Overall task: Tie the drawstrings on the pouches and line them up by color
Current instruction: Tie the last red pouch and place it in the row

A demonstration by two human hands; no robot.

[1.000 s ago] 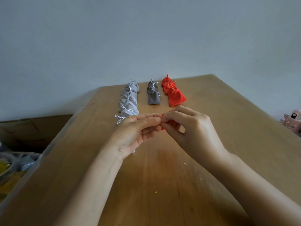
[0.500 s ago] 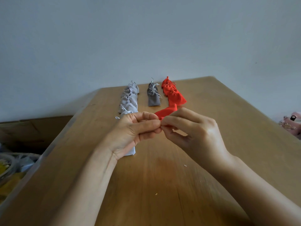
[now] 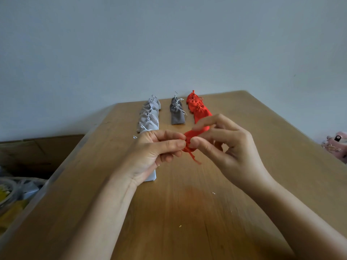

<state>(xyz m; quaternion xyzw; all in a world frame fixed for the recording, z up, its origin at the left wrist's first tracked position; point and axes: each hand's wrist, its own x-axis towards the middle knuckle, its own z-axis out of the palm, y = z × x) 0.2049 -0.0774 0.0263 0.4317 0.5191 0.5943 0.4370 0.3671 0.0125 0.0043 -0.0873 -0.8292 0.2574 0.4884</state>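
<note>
Above the wooden table (image 3: 187, 212) the left hand (image 3: 157, 149) and the right hand (image 3: 231, 145) meet. Each pinches with thumb and fingers the gathered neck of a red pouch (image 3: 195, 133), held in the air between them. Its body points to one o'clock, and a loose red drawstring (image 3: 193, 158) hangs toward five o'clock. A pale pouch (image 3: 152, 176) lies flat under the left wrist. Farther away three rows lie on the table: light grey pouches (image 3: 150, 115) at eleven o'clock, dark grey pouches (image 3: 176, 114) at twelve, red pouches (image 3: 198, 108) at one.
</note>
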